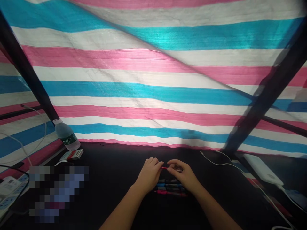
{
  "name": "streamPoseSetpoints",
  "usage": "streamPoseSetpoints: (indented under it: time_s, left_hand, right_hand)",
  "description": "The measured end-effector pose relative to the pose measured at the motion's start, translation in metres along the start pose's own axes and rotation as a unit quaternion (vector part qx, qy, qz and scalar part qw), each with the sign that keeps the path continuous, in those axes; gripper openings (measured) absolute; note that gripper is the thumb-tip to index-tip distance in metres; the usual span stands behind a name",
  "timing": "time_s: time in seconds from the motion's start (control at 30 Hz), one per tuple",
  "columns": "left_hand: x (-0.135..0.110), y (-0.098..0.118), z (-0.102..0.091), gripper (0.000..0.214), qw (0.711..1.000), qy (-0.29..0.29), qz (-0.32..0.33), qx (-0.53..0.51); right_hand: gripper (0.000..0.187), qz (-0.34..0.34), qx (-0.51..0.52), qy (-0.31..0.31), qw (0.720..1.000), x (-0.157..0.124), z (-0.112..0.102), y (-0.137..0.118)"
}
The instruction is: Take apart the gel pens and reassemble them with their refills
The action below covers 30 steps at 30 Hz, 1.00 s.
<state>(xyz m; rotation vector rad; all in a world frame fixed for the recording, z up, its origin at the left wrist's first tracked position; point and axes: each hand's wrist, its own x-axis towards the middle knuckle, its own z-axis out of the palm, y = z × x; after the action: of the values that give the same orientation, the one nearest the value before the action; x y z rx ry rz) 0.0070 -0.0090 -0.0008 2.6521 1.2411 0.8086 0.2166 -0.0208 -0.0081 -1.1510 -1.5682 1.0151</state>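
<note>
Between the fingertips of both hands is a slim red pen, mostly covered by the fingers. My left hand is closed around its left end. On the other end, my right hand pinches with thumb and forefinger, and a small pale piece shows under those fingers. Just below the hands, several pens lie side by side on the black table. Among them are a blue pen and a pinkish-red pen. Their ends are partly hidden by my hands.
A water bottle and a small box stand at the back left. Power strips are at the left edge. On the right lie a white power bank and a white cable. Striped sheeting hangs behind, with dark poles.
</note>
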Motion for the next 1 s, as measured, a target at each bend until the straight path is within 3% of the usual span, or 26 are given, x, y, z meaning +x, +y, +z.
streamPoseSetpoints:
  time_s: [0.17, 0.33, 0.4, 0.53, 0.7, 0.87, 1.0]
  left_hand:
    - [0.001, 0.008, 0.002, 0.025, 0.98, -0.018, -0.066, -0.189]
    - [0.005, 0.003, 0.005, 0.03, 0.91, -0.004, -0.153, -0.385]
    - [0.005, -0.002, 0.007, 0.035, 0.887, 0.012, -0.178, -0.427]
    - [0.008, -0.007, 0.009, 0.034, 0.869, 0.037, -0.164, -0.465]
    - [0.012, -0.009, 0.01, 0.026, 0.816, 0.087, -0.175, -0.544]
    - [0.012, -0.012, 0.009, 0.021, 0.823, 0.107, -0.181, -0.527]
    - [0.011, -0.013, 0.009, 0.021, 0.834, 0.106, -0.183, -0.51]
  right_hand:
    - [0.04, 0.013, 0.123, -0.02, 0.992, 0.001, -0.004, -0.001]
    - [0.036, 0.024, 0.236, -0.008, 0.971, 0.003, -0.003, 0.002]
    - [0.035, 0.02, 0.249, 0.001, 0.968, 0.004, -0.001, 0.004]
    - [0.035, 0.018, 0.227, -0.008, 0.974, 0.004, 0.003, 0.009]
    - [0.047, 0.023, 0.232, 0.046, 0.971, 0.007, 0.0, 0.011]
    - [0.041, -0.045, 0.079, 0.045, 0.995, 0.007, -0.007, 0.006]
    - [0.037, -0.068, 0.029, 0.063, 0.995, 0.007, -0.008, 0.007]
